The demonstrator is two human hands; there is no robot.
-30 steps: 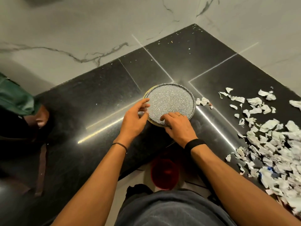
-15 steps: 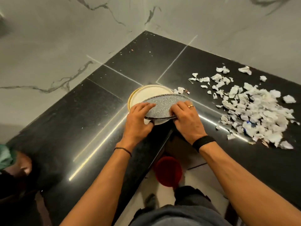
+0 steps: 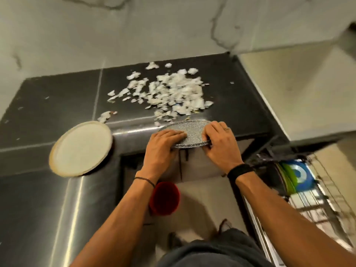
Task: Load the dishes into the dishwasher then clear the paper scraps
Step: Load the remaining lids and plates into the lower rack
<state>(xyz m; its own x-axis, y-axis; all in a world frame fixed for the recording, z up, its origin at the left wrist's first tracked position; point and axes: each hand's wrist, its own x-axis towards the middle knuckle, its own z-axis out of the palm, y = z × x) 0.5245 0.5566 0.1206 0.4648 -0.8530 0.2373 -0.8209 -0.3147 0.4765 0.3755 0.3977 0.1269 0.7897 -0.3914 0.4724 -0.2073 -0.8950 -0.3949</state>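
A grey speckled plate (image 3: pixel 192 132) is held above the front edge of the black counter (image 3: pixel 54 105). My left hand (image 3: pixel 161 149) grips its left rim and my right hand (image 3: pixel 219 143) grips its right rim. A cream plate (image 3: pixel 81 149) lies flat on the counter to the left, apart from both hands. White paper scraps (image 3: pixel 169 91) lie in a heap on the counter behind the grey plate. At the lower right the dishwasher rack (image 3: pixel 316 199) stands pulled out, with green and blue dishes (image 3: pixel 296 176) upright in it.
A red cup-like container (image 3: pixel 164 198) stands on the floor below my wrists. A marble wall (image 3: pixel 134 31) runs behind the counter. A pale worktop (image 3: pixel 300 89) adjoins the counter on the right, above the rack.
Both hands have lifted the grey plate off the cream plate and carried it to the right. The view has swung right, bringing the dishwasher rack into sight.
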